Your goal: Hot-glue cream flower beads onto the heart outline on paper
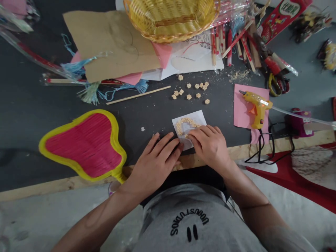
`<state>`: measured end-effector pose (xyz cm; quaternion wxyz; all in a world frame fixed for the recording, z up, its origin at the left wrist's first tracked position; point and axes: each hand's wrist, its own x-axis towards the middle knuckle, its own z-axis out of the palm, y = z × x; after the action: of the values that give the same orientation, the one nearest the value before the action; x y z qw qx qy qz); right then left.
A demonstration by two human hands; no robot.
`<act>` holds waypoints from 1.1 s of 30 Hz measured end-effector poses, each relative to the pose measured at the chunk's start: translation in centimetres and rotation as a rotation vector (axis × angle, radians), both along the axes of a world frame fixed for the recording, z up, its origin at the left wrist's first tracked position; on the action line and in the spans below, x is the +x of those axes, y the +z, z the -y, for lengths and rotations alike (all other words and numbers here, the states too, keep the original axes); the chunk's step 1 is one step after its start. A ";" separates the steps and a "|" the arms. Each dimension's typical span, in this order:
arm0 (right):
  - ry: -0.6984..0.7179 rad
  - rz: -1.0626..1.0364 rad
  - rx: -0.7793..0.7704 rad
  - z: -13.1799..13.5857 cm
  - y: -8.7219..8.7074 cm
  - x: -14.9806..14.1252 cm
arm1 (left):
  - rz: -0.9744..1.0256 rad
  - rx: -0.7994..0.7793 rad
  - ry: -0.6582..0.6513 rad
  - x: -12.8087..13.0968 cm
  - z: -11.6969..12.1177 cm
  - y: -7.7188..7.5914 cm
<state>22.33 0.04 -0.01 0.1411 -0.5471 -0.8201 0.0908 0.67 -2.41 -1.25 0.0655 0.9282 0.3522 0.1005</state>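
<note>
A small sheet of white paper (191, 144) lies at the table's near edge. On it, small cream-coloured pieces form a curved outline (187, 120), partly covered by my fingers. My right hand (210, 145) rests on the paper's right side, thumb and fingers pinched together at the outline's lower end; what is between the fingertips is too small to make out. To the left, my left hand (157, 159) lies flat with fingers stretched out, its fingertips near the paper's left edge. Several loose flower-shaped cream pieces (198, 95) are scattered beyond the paper.
Left lies a pink fan-like panel (84, 145) with a yellow border. A thin wooden stick (139, 95) is behind it. Rightward, a yellow glue gun (258, 106) rests on pink paper (238, 112), its black cable (259, 150) hanging over the edge. A wicker basket (170, 22) stands at the back.
</note>
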 end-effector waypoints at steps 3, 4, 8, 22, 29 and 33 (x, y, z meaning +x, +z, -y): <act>0.002 -0.038 0.000 0.0 -0.1 0.1 | 0.002 0.008 -0.003 0.0 0.0 0.0; 0.009 -0.046 0.005 0.1 -0.2 0.1 | 0.002 0.008 -0.001 0.0 -0.1 0.0; 0.029 -0.029 0.031 0.1 -0.5 -0.1 | -0.003 0.011 0.003 0.0 -0.1 0.1; 0.062 -0.090 0.049 0.2 -0.9 -0.6 | -0.010 -0.026 0.020 0.0 0.0 0.0; 0.041 -0.094 0.069 0.3 -1.1 -0.8 | 0.011 -0.019 0.014 0.0 0.0 -0.1; 0.025 -0.110 0.052 0.3 -1.2 -0.9 | 0.019 -0.031 0.019 0.0 0.0 0.0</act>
<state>21.46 -0.23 -1.18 0.1987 -0.5270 -0.8201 0.1012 0.69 -2.43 -1.25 0.0822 0.9228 0.3617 0.1043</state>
